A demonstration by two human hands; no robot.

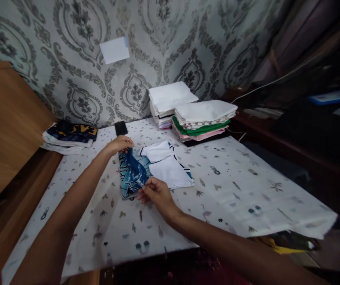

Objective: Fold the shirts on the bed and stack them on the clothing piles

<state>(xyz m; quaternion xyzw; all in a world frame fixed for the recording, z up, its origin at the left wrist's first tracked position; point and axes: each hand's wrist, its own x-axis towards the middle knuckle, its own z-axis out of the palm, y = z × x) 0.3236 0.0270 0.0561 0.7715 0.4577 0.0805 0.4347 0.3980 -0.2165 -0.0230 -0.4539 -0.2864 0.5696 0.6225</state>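
A blue and white printed shirt (170,170), partly folded, lies on the patterned tablecloth (187,221). My left hand (120,145) pinches the far edge of its blue printed part, which is lifted slightly and folded over. At the near edge, my right hand (156,194) grips the same blue part between thumb and fingers. The white inner side of the shirt faces up on the right, with dark and teal trim along its border. Dark lettering and a spider-like print show on the left part.
Stacks of folded clothes (205,114) and white cloths (171,97) stand by the wall. A dark garment with yellow letters (75,131) tops a pile at left, beside a wooden panel (6,126). A black flat object (121,128) lies behind my left hand.
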